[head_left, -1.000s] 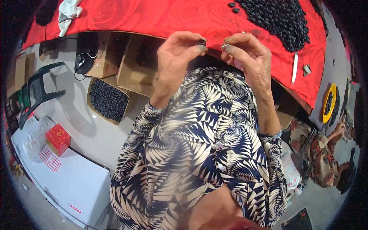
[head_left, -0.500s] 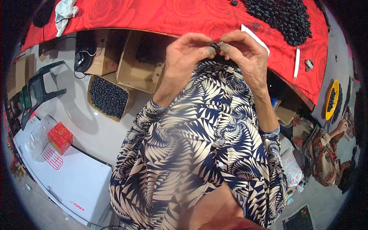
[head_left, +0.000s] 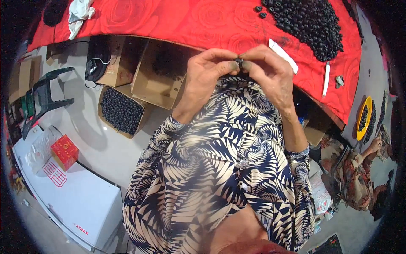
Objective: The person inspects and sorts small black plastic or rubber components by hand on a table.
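Note:
My left hand [head_left: 209, 70] and my right hand [head_left: 267, 70] meet in front of the table's near edge, fingertips pinched together. Between them is a small dark round part [head_left: 240, 62], mostly covered by the fingers, so its exact kind is unclear. The thumb tips look blackened. Beyond my right hand, a large pile of small black ring-like parts [head_left: 311, 25] lies on the red rose-patterned tablecloth [head_left: 169, 19]. One loose black piece [head_left: 263, 15] sits at the pile's left side.
A white strip [head_left: 284, 56] and a narrower one [head_left: 326, 79] lie near the pile. Cardboard boxes stand under the table; one box [head_left: 111, 129] is full of black parts. A white cabinet [head_left: 89, 199] carries a red box [head_left: 64, 153]. Another person [head_left: 357, 173] is beside a yellow dish [head_left: 360, 130].
My hands have come closer together, their fingertips now hiding more of the small part. A shiny bit visible at the right fingertips before is now hidden. The whole view has shifted slightly.

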Motion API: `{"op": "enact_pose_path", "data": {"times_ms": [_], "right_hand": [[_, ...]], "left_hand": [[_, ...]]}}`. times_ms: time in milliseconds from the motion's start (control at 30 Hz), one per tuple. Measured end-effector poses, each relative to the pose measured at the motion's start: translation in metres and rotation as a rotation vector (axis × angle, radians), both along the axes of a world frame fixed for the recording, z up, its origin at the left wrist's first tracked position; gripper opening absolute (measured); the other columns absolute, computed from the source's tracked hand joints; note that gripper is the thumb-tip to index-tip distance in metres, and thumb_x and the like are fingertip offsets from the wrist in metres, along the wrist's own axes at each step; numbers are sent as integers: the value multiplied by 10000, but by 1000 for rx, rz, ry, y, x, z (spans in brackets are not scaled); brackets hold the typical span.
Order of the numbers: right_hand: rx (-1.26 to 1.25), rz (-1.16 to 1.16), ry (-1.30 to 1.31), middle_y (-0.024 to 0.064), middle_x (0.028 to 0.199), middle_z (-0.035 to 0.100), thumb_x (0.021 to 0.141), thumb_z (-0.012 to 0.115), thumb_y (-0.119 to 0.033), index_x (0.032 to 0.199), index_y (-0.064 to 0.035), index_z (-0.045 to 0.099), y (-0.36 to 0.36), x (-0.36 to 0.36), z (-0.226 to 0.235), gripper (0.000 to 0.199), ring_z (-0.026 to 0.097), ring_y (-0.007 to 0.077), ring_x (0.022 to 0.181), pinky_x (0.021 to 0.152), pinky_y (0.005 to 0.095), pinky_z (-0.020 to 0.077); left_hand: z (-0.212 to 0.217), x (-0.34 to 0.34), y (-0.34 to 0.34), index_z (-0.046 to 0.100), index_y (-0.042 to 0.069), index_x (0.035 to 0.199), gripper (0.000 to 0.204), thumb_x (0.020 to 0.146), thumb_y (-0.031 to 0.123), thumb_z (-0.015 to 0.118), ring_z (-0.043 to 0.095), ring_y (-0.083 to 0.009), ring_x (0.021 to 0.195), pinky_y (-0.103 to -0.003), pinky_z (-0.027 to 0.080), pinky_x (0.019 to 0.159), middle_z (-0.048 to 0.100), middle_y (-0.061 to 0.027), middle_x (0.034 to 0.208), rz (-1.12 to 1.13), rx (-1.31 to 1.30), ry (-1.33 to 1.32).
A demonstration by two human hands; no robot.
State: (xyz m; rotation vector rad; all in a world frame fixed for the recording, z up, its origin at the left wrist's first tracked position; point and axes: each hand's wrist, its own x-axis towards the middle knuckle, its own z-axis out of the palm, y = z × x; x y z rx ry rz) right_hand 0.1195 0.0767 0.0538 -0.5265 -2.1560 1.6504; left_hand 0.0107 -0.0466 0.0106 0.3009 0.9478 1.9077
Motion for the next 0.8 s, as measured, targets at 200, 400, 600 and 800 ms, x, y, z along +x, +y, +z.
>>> {"op": "enact_pose_path", "data": {"times_ms": [200, 400, 600, 800], "right_hand": [[375, 23, 45, 101, 783, 588, 736, 643, 1, 990, 5, 618, -18, -13, 9, 255, 561, 170, 671, 574, 256, 438], [271, 223, -14, 78, 750, 607, 765, 611, -45, 837, 18, 618, 15, -50, 26, 96, 579, 135, 702, 646, 265, 458], [335, 29, 13, 96, 700, 653, 761, 609, -138, 864, 1, 663, 57, -177, 17, 181, 596, 123, 640, 600, 269, 475], [525, -17, 61, 193, 684, 625, 723, 558, -155, 801, -6, 671, 97, -274, -29, 203, 612, 272, 608, 615, 347, 486]], "left_hand": [[-2, -1, -3, 572, -27, 938, 145, 798, -21, 610, 601, -135, 778, -234, 493, 723, 625, -91, 884, 137, 51, -144], [0, -5, -12, 577, -24, 978, 171, 810, 9, 591, 590, -128, 784, -243, 477, 739, 619, -82, 873, 201, 45, -183], [-10, -5, -13, 594, -29, 986, 173, 820, 13, 574, 582, -126, 784, -238, 465, 740, 617, -73, 862, 167, 72, -189], [-7, -10, -8, 599, -4, 993, 183, 820, 50, 577, 586, -155, 824, -268, 453, 776, 627, -75, 881, 141, 123, -209]]}}
